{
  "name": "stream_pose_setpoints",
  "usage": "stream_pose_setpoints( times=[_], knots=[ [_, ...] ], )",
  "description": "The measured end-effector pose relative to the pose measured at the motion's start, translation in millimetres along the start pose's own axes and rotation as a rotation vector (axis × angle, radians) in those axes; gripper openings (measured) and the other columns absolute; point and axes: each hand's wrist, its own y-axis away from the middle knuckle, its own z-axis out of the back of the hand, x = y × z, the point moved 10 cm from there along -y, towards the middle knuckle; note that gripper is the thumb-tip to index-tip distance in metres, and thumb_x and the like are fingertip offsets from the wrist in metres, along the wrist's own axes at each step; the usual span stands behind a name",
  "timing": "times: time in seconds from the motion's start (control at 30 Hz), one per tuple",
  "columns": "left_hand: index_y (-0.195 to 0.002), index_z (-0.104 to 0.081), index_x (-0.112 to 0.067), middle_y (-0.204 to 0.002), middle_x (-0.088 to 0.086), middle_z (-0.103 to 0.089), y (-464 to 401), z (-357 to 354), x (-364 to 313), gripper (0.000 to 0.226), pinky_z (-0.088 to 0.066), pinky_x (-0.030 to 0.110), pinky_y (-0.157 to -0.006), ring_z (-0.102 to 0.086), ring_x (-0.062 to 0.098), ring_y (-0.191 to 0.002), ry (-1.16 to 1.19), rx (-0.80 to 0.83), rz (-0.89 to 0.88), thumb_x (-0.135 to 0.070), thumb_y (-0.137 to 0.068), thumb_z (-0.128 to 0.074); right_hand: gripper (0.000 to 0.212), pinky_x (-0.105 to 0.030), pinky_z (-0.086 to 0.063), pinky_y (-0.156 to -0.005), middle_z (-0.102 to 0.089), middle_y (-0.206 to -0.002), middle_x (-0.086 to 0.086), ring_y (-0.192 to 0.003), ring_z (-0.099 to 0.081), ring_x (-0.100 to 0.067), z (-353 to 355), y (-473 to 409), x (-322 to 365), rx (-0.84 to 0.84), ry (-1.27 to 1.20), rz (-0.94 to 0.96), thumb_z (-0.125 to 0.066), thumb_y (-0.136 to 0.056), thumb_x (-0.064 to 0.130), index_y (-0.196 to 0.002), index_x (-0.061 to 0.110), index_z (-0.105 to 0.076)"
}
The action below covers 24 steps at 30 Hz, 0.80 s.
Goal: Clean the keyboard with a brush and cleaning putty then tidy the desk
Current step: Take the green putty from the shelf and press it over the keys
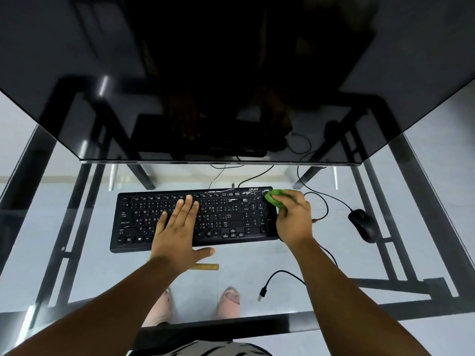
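Note:
A black keyboard [221, 217] lies on the glass desk [77, 265] under the monitor. My left hand [177, 224] rests flat on the keyboard's left half, fingers straight. My right hand [293, 217] grips a lump of green cleaning putty [274, 197] and holds it against the keyboard's top right corner, over the number pad. A wooden brush handle [208, 267] lies on the glass just in front of the keyboard; my left forearm hides the rest of the brush.
A large dark monitor [231, 86] overhangs the back of the desk. A black mouse [363, 224] sits to the right, its cable looping behind my right hand. A loose black USB cable [272, 281] lies at the front right. My feet show through the glass.

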Motion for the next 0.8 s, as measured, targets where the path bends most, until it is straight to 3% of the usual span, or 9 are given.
stream_pose_setpoints(
  times=[0.1,0.27,0.37,0.47,0.6,0.7,0.8],
  knots=[
    [-0.153,0.011,-0.023,-0.158,-0.009,0.023,-3,6,4,0.121,0.005,0.042,-0.120,0.019,0.010,-0.146,-0.015,0.000,0.006,-0.085,-0.067,-0.048,0.054,-0.014,-0.026,-0.086,-0.063,-0.120,-0.005,-0.100,-0.059,-0.035,-12,-14,4,0.043,0.072,-0.033,-0.050,-0.072,-0.014,-0.110,0.017,-0.073],
    [-0.152,0.015,-0.024,-0.157,-0.010,0.027,-8,10,16,0.129,0.007,0.043,-0.120,0.023,0.010,-0.144,-0.013,0.029,0.034,-0.087,-0.061,-0.052,0.060,-0.014,-0.025,-0.093,-0.065,-0.119,0.001,-0.106,-0.059,-0.027,-14,-17,16,0.103,0.149,0.111,-0.050,-0.068,-0.017,-0.109,0.020,-0.074],
    [-0.152,0.016,-0.024,-0.156,-0.010,0.028,-9,8,17,0.129,0.007,0.044,-0.120,0.023,0.010,-0.145,-0.011,0.047,0.034,-0.087,-0.061,-0.050,0.060,-0.004,-0.020,-0.092,-0.066,-0.115,0.004,-0.103,-0.060,-0.026,-3,-15,10,0.116,0.162,0.115,-0.050,-0.068,-0.019,-0.106,0.021,-0.074],
    [-0.152,0.015,-0.024,-0.157,-0.010,0.027,-9,7,17,0.128,0.007,0.044,-0.120,0.023,0.010,-0.144,-0.002,0.050,0.029,-0.087,-0.062,-0.050,0.059,-0.006,-0.020,-0.086,-0.067,-0.112,0.003,-0.102,-0.062,-0.025,-6,-22,13,0.107,0.162,0.059,-0.050,-0.068,-0.018,-0.105,0.020,-0.075],
    [-0.152,0.014,-0.024,-0.157,-0.010,0.027,-9,8,16,0.128,0.008,0.044,-0.120,0.023,0.010,-0.145,0.011,0.051,0.024,-0.086,-0.062,-0.051,0.059,0.001,-0.015,-0.092,-0.064,-0.113,0.004,-0.098,-0.055,-0.033,-17,-24,30,0.100,0.187,0.088,-0.050,-0.067,-0.019,-0.104,0.019,-0.076],
    [-0.152,0.015,-0.025,-0.156,-0.011,0.028,-9,8,17,0.128,0.007,0.043,-0.120,0.023,0.009,-0.144,0.012,0.058,0.011,-0.086,-0.062,-0.052,0.060,-0.004,-0.017,-0.094,-0.063,-0.114,0.006,-0.102,-0.058,-0.031,-17,-23,22,0.152,0.250,0.167,-0.052,-0.065,-0.018,-0.103,0.022,-0.076],
    [-0.151,0.017,-0.027,-0.155,-0.012,0.030,-9,8,20,0.128,0.007,0.042,-0.120,0.024,0.007,-0.143,0.018,0.066,-0.010,-0.084,-0.063,-0.055,0.061,-0.007,-0.019,-0.092,-0.064,-0.114,0.004,-0.105,-0.058,-0.030,-10,-30,10,0.138,0.261,0.099,-0.052,-0.063,-0.018,-0.102,0.022,-0.076]
  ],
)
